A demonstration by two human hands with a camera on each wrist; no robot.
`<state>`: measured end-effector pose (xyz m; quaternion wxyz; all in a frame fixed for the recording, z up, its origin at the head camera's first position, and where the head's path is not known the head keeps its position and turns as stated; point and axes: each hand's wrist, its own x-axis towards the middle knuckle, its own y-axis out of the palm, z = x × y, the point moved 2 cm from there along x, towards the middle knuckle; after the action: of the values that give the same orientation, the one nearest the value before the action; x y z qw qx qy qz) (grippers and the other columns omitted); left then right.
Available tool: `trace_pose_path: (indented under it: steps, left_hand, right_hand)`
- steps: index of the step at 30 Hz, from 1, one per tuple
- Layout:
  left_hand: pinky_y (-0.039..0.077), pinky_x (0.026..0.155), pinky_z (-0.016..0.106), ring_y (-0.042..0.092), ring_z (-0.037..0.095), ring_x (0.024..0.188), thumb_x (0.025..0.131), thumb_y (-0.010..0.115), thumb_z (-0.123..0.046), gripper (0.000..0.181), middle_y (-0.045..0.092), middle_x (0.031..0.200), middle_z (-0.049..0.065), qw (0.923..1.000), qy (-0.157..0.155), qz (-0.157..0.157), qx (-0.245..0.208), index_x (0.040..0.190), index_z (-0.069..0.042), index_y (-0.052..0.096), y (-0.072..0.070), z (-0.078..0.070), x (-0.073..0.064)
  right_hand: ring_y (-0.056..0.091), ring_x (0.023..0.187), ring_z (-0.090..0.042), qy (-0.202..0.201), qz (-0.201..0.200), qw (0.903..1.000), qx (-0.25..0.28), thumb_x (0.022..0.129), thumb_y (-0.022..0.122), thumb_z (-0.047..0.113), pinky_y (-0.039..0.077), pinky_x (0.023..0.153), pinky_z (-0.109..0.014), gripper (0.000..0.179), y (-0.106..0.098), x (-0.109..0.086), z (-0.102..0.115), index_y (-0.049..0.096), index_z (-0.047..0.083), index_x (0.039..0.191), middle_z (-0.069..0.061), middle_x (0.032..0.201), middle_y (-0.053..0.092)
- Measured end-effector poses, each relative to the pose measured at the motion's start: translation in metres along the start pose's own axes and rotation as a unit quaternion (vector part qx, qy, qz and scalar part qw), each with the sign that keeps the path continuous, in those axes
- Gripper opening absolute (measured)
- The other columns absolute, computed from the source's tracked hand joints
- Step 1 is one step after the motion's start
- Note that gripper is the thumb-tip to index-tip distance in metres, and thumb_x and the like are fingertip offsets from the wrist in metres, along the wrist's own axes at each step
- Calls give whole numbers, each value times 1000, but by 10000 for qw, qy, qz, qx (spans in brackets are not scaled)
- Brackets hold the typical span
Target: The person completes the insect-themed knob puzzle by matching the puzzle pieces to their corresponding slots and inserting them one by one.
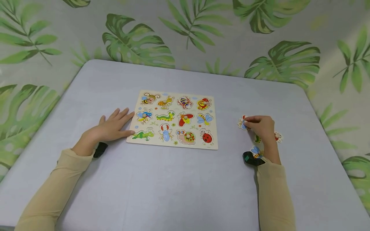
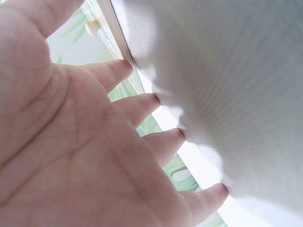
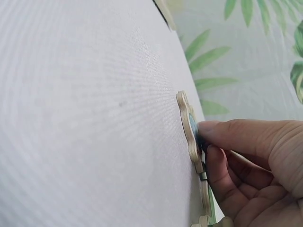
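A wooden peg puzzle board (image 1: 173,145) with printed insects lies on the table; several recesses hold knobbed pieces. My left hand (image 1: 111,127) rests flat with fingers spread, thumb and index fingertips touching the board's left edge. In the left wrist view its palm (image 2: 80,137) shows bare. To the board's right, my right hand (image 1: 261,126) pinches a blue-and-red beetle puzzle piece (image 1: 242,124) between thumb and index finger. The right wrist view shows this piece (image 3: 190,132) edge-on, close to the tabletop; whether it touches cannot be told.
Partly hidden around my right hand and wrist lie a ladybug piece (image 1: 278,137), a green piece (image 1: 257,139) and a blue-winged bee piece (image 1: 256,152). A white cloth covers the table (image 1: 173,186). Leaf-patterned fabric (image 1: 202,38) stands behind it.
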<state>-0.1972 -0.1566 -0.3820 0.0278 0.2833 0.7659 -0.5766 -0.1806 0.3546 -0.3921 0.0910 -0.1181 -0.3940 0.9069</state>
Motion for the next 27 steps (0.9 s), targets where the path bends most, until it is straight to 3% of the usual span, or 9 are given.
trace_pose_path:
  steps: [10,16,19,24,27]
  left_hand:
    - [-2,101,78,-5,46,144,91,50,-54,81,2,159,17,10000,-32,50,23,152,-18,11,0,2,0]
    - [-2,101,78,-4,47,144,91,50,-54,81,3,159,18,10000,-32,19,10,152,-17,12,0,2,0]
    - [-1,101,78,-4,47,144,92,49,-53,80,3,159,18,10000,-26,8,31,152,-17,12,-1,1,-1]
    - [0,101,78,-3,47,144,92,49,-52,79,3,159,18,10000,-10,-5,56,152,-17,12,-2,0,0]
    - [0,101,78,-3,47,144,92,49,-52,79,3,159,17,10000,-1,-9,55,152,-17,12,-2,0,1]
  right_hand:
    - [53,73,7,73,-38,10000,36,88,65,32,46,64,-11,35,2,0,-3,68,5,110,-12,108,67]
    - [52,71,10,-102,-171,9998,63,88,64,31,46,62,-11,36,4,1,0,68,4,111,-18,114,65]
    - [52,69,12,-198,-205,9996,22,87,65,30,46,62,-10,33,4,2,3,69,5,109,-15,109,67]
    - [52,69,13,-418,-99,9991,20,85,69,29,44,63,-9,33,6,2,12,71,4,105,5,90,69]
    - [52,69,15,-712,-82,9974,44,85,69,28,44,63,-8,31,10,2,20,72,4,104,3,89,71]
